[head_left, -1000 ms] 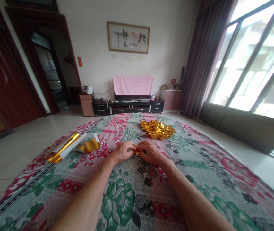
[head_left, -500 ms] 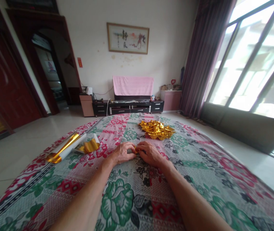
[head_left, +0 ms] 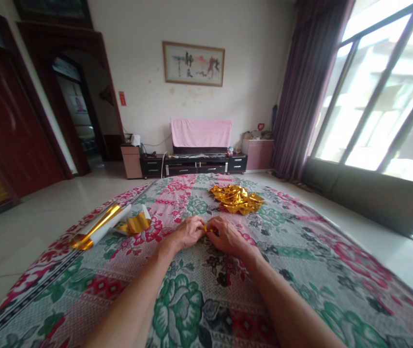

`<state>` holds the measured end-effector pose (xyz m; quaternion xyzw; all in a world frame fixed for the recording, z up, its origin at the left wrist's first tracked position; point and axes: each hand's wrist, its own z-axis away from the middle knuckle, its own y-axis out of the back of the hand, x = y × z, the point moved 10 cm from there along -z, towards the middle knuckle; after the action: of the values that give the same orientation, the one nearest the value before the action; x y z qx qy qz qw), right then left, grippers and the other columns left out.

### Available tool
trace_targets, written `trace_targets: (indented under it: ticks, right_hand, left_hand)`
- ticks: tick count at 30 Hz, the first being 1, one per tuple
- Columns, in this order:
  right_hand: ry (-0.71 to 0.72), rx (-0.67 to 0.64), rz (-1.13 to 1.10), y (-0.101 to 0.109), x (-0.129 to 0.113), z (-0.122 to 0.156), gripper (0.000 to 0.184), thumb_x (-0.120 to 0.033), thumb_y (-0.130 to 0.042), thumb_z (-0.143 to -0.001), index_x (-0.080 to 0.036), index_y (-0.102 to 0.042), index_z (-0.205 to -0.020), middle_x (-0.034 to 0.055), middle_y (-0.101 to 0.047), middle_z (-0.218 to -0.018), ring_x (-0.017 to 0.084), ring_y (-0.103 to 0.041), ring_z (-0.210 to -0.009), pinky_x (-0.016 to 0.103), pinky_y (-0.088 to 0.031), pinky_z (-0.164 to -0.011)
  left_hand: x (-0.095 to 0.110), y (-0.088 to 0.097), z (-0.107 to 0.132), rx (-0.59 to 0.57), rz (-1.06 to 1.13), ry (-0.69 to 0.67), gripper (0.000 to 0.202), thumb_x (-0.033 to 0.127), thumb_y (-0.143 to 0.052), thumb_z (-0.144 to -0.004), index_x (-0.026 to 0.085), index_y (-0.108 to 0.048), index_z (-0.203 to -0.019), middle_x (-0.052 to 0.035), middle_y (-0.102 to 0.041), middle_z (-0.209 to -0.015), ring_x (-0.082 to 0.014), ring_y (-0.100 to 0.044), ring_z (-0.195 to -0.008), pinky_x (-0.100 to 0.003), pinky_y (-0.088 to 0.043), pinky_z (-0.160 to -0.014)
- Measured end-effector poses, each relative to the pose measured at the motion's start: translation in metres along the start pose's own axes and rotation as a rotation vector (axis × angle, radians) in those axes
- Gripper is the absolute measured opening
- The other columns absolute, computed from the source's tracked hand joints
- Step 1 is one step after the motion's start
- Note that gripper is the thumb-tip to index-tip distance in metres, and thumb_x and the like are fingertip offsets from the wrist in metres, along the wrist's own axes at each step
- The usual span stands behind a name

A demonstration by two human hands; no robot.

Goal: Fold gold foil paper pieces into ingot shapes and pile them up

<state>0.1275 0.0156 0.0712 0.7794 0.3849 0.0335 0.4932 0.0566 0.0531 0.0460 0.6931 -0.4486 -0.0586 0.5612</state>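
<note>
Low over the flowered cloth [head_left: 177, 309], my left hand [head_left: 189, 232] and my right hand [head_left: 225, 236] meet at the fingertips. Both pinch a small piece of gold foil paper [head_left: 205, 229], of which only a sliver shows between the fingers; its shape is mostly hidden. Just beyond my right hand lies a heap of folded, shiny gold foil pieces [head_left: 237, 199]. Off to the left of my left hand rest a gold and white roll of foil paper [head_left: 99, 226] and a curled stack of gold foil sheets [head_left: 136, 224].
The patterned cloth covers a broad surface with a rounded far edge. Beyond it stands a low black cabinet [head_left: 188, 166] with a pink cloth [head_left: 201, 133] draped over something. A purple curtain [head_left: 293, 96] and large windows are on the right; a dark red door [head_left: 7, 111] is on the left.
The fingers of both hands have drawn closer together around the small foil piece, the left ones curling in more. The view has tilted slightly upward. The heap and the roll lie where they were.
</note>
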Motion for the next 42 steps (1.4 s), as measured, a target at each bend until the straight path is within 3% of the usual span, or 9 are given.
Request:
trace_targets:
  ticks: [8,13,21,32,42]
  right_hand:
    - [0.028,0.025,0.035,-0.007,0.003,-0.001,0.011,-0.017,-0.051,-0.08,-0.017,-0.061,-0.075,0.0032,-0.058,-0.075,0.013,-0.052,-0.075,0.024,-0.037,-0.071]
    - [0.021,0.018,0.036,-0.004,-0.001,-0.002,0.011,-0.016,-0.051,-0.078,-0.017,-0.06,-0.073,0.0031,-0.058,-0.075,0.013,-0.052,-0.073,0.022,-0.037,-0.069]
    - [0.038,0.003,0.029,-0.002,-0.006,-0.002,0.012,-0.012,-0.05,-0.076,-0.016,-0.059,-0.069,0.0026,-0.057,-0.071,0.012,-0.051,-0.07,0.022,-0.037,-0.067]
    - [0.079,0.0,0.007,-0.003,-0.01,-0.002,0.009,-0.011,-0.052,-0.074,-0.017,-0.056,-0.068,0.0017,-0.059,-0.071,0.012,-0.053,-0.07,0.021,-0.037,-0.066]
    - [-0.046,0.04,0.113,-0.002,0.001,-0.005,0.018,-0.009,-0.047,-0.075,-0.016,-0.056,-0.061,0.0021,-0.059,-0.067,0.011,-0.052,-0.066,0.02,-0.033,-0.061]
  left_hand:
    - [-0.001,0.006,0.0,-0.014,0.051,-0.038,0.025,0.009,-0.046,-0.071,0.019,-0.068,-0.076,-0.0015,-0.066,-0.095,-0.0128,-0.058,-0.091,-0.024,-0.043,-0.089]
    - [-0.012,0.011,0.002,0.02,0.095,0.058,0.034,0.008,-0.041,-0.072,0.021,-0.068,-0.09,0.0001,-0.068,-0.094,-0.0122,-0.06,-0.089,-0.023,-0.045,-0.085]
    - [-0.002,0.011,0.0,0.105,0.097,-0.03,0.029,0.006,-0.045,-0.069,0.02,-0.07,-0.075,-0.0009,-0.069,-0.089,-0.012,-0.061,-0.084,-0.022,-0.047,-0.082]
    - [-0.006,0.011,-0.003,0.128,0.14,-0.003,0.019,0.01,-0.054,-0.068,0.02,-0.071,-0.07,-0.001,-0.07,-0.083,-0.013,-0.061,-0.08,-0.023,-0.047,-0.078]
    - [-0.01,0.009,-0.004,0.129,0.098,-0.012,0.02,0.01,-0.053,-0.069,0.02,-0.071,-0.07,-0.001,-0.07,-0.084,-0.0126,-0.061,-0.081,-0.023,-0.047,-0.079]
